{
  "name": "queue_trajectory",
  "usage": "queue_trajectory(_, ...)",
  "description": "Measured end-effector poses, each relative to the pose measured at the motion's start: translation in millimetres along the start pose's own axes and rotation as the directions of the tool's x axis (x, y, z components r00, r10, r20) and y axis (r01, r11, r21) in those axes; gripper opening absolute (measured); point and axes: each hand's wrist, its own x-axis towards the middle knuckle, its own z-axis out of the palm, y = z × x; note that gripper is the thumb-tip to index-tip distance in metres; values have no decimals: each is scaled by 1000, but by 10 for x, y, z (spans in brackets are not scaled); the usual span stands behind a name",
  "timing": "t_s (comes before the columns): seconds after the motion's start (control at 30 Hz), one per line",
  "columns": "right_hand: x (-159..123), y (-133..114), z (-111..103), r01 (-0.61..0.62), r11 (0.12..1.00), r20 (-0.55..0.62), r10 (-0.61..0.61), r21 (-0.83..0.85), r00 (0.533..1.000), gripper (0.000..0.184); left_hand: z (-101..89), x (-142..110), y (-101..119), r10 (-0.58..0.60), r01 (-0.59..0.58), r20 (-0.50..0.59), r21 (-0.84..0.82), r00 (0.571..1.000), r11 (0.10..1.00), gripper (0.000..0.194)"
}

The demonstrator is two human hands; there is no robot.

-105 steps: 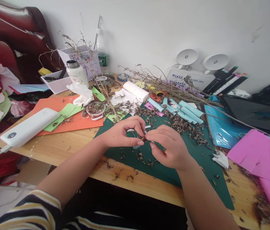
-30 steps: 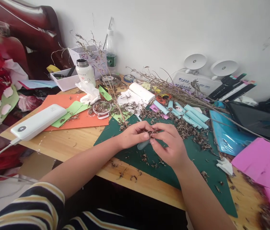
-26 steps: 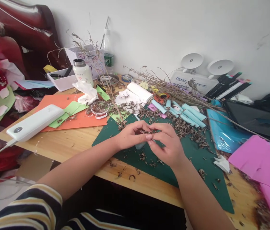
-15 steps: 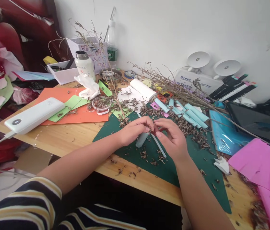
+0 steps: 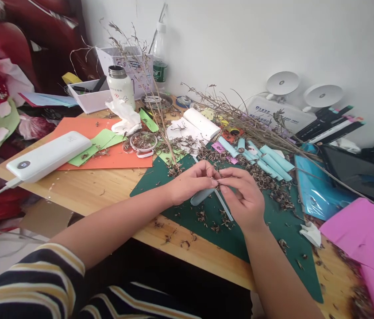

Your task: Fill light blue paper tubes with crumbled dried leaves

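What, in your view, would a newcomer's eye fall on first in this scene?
Likely the left hand and right hand, fingertips together over the dark green sheet, the left apparently holding a pale blue roll. Just beyond lie more pale blue rolls among dried plant bits. At the right edge of the view, bright pink sheets stand out.

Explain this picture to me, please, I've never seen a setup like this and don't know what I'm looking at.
There is no robot here: a person works with two bare hands, seen from a camera worn on their head. On the wooden table lies a green mat strewn with dried plant bits. Beyond the hands are light blue rolls. The left hand and right hand meet at the fingertips around something small and brownish, too small to identify. Another light blue roll shows beneath the left hand; whether it's gripped is unclear.
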Motion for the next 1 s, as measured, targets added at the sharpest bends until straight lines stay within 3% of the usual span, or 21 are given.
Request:
queue_trajectory(0.17, 10, -39, 2, -1, 1000, -30, 2, 8, 1000, 22, 39, -32, -11, 38, -38, 2, -54, 999, 998, 23)
queue_trajectory(0.37, 22, -58, -4, 55, 998, -42, -56, -9, 998, 24, -2, -28, -51, 109, -108, 27, -8, 994, 994, 18)
queue_trajectory(0.6, 18, -23, -27, 140, 988, 18, -139, -71, 990, 20, -83, -4, -73, 153, -151, -7, 114, 988, 982, 17)
queue_trajectory(0.77, 23, 2, -17, 171, 984, 10, -171, -40, 985, 20, -119, -25, -23, 198, -199, 29, 249, 980, 948, 15)
queue_trajectory(1.0, 0, 8, 33, 98, 992, 24, -100, 74, 995, 18, -233, 15, 59, 264, -270, 67, 364, 962, 891, 9)
